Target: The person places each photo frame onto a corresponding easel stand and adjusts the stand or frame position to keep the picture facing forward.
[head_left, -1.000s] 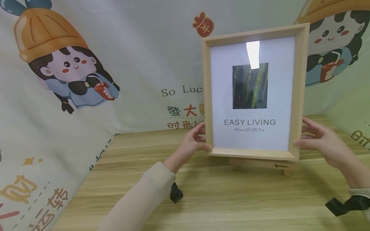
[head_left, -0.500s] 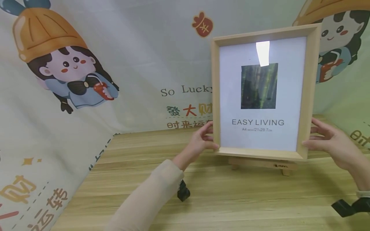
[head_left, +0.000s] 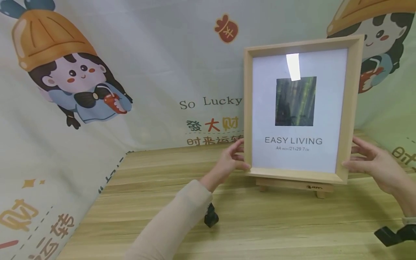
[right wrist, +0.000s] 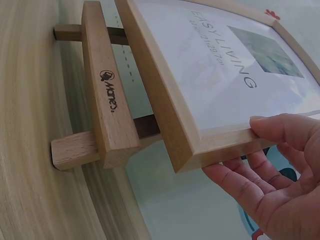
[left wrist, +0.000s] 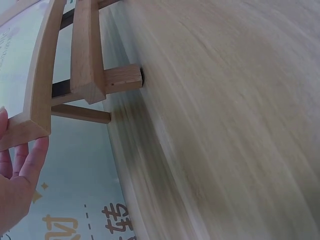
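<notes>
A light wooden picture frame (head_left: 297, 174) stands upright between my two hands, with a white "EASY LIVING" sheet and a dark green picture (head_left: 295, 101) behind its glossy front. My left hand (head_left: 225, 164) grips its lower left edge, thumb in front and fingers at the side and behind. On the lower right edge, my right hand (right wrist: 287, 180) pinches the frame the same way. A small wooden easel (right wrist: 111, 100) stands on the table just below; both wrist views show a gap between its ledge and the frame's bottom. The frame hides most of the easel in the head view.
Wood-grain tabletop (head_left: 260, 227) spreads in front of the easel. A pale printed cloth (head_left: 156, 43) with cartoon figures and lettering hangs behind and at the sides. Black wrist mounts (head_left: 211, 216) sit at both wrists.
Both hands have carried the picture frame to the right, then slightly down toward the easel's ledge. Their grip looks the same, and the easel has stayed put.
</notes>
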